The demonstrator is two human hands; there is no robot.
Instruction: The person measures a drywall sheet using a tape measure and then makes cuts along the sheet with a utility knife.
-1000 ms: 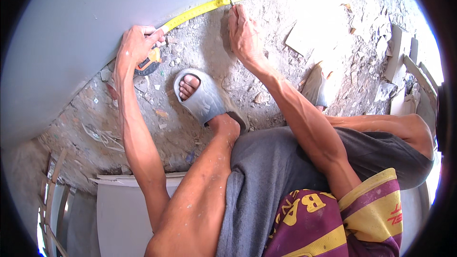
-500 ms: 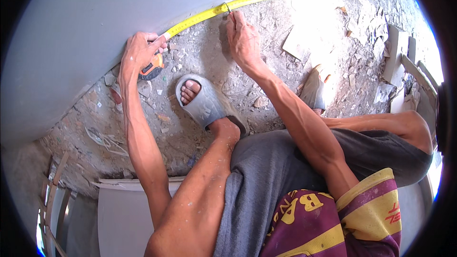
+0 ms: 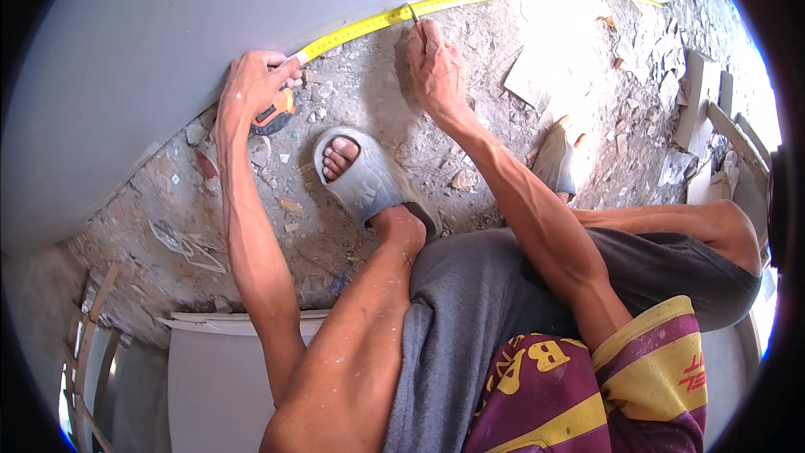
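My left hand [image 3: 251, 88] is closed round a tape measure, its orange and black case [image 3: 275, 113] showing below the fingers. The yellow tape blade [image 3: 352, 31] runs out from it to the right, along the foot of a pale grey wall [image 3: 210, 8]. Pinched in my right hand [image 3: 438, 75] is a thin, dark pencil-like tool [image 3: 413, 14]. Its tip touches or nearly touches the blade; most of its length is hidden by my fingers. Bright glare washes out part of the blade further right.
Rubble and dust cover the ground [image 3: 369, 88]. My sandalled foot [image 3: 360, 172] stands between my arms, the other sandal [image 3: 555, 155] further right. A flat pale board piece [image 3: 526, 75] lies beyond my right hand. Wood pieces [image 3: 700, 105] are piled at the far right. A pale panel [image 3: 218, 377] is at lower left.
The whole view has shifted slightly, so things sit a little further right. Both hands keep nearly the same places by the tape, with the same grips.
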